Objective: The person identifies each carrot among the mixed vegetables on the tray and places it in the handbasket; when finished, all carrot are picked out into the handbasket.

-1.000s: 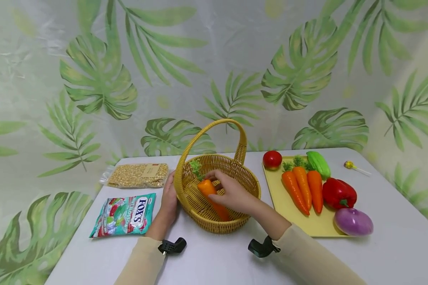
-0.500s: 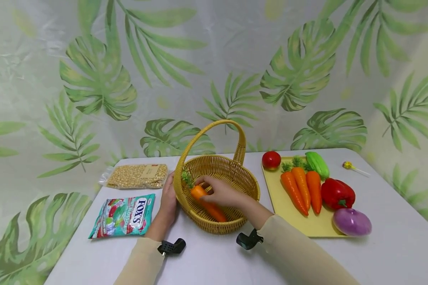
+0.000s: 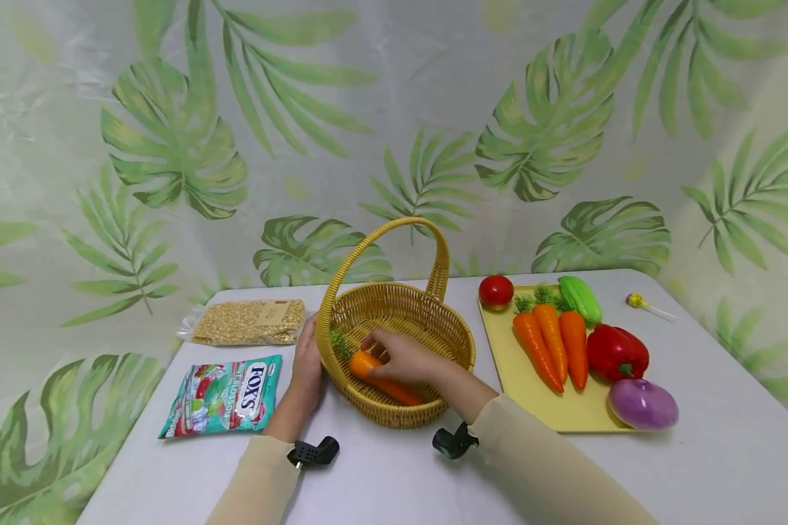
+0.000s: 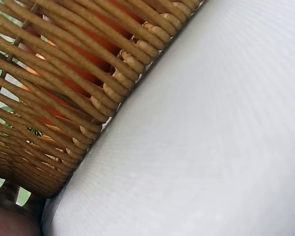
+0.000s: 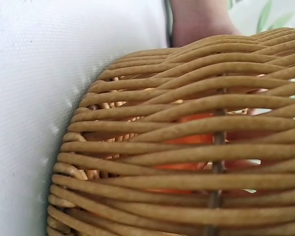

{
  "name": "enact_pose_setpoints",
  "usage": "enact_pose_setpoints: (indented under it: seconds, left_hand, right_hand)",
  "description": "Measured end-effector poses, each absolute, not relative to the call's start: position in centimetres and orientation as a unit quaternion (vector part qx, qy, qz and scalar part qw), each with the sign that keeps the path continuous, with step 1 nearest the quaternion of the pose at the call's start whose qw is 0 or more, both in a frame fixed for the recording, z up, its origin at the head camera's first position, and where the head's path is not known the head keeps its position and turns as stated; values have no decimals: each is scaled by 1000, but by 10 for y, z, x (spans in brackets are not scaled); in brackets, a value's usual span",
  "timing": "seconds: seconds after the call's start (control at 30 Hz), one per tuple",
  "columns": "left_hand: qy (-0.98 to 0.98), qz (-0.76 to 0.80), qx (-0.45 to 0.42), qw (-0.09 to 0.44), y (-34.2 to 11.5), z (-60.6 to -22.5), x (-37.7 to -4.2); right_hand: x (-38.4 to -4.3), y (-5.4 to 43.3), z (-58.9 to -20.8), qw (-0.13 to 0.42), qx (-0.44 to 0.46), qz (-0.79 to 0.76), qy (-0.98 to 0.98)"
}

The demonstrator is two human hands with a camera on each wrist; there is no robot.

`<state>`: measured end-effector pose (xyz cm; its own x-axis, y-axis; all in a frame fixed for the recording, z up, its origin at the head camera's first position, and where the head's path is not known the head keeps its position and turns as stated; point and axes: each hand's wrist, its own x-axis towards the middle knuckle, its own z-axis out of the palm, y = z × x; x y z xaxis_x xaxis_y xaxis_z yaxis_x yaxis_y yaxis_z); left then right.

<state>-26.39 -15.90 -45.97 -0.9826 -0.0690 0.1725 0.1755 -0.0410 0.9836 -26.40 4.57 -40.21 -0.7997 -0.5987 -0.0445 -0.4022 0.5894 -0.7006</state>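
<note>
A yellow wicker basket [image 3: 387, 417] with a tall arched handle stands on the table. Inside lies an orange carrot [image 3: 365, 364], its green leafy top at the left wall. My right hand [image 3: 403, 357] reaches over the basket's near right side and grips the carrot near its thick end. My left hand [image 3: 307, 368] rests along the outside of the basket's left wall, partly hidden behind the handle's base. In the left wrist view, the weave [image 4: 64, 54] fills one corner, and orange shows through it. The right wrist view also shows the carrot [image 5: 187, 164] through gaps in the wicker.
To the left lie a bag of yellow grains [image 3: 249, 322] and a teal FOX'S candy bag [image 3: 226, 397]. At right, a yellow tray [image 3: 519, 386] bears several carrots [image 3: 551, 339], a tomato [image 3: 496, 292], a green vegetable [image 3: 579, 299], a red pepper [image 3: 617, 353] and a purple onion [image 3: 643, 405]. Beyond lies a lollipop [image 3: 638, 300].
My right hand has moved left and down with the carrot, which now lies lower and flatter in the basket. My left hand has stayed against the basket's side.
</note>
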Motion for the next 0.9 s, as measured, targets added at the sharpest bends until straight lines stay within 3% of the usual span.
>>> enact_pose_setpoints:
  seconds: [0.33,0.43,0.9]
  left_hand:
    - [-681,-726,-47,89,-160,-460,-264]
    - [-683,-724,-43,90,-160,-461,-264]
    - [-686,-720,-48,89,-161,-464,-265]
  right_hand:
    - [-262,48,-404,123,-245,-307,911]
    - [-260,48,-404,96,-236,-295,921]
    - [-243,57,-385,-166,-213,-289,918]
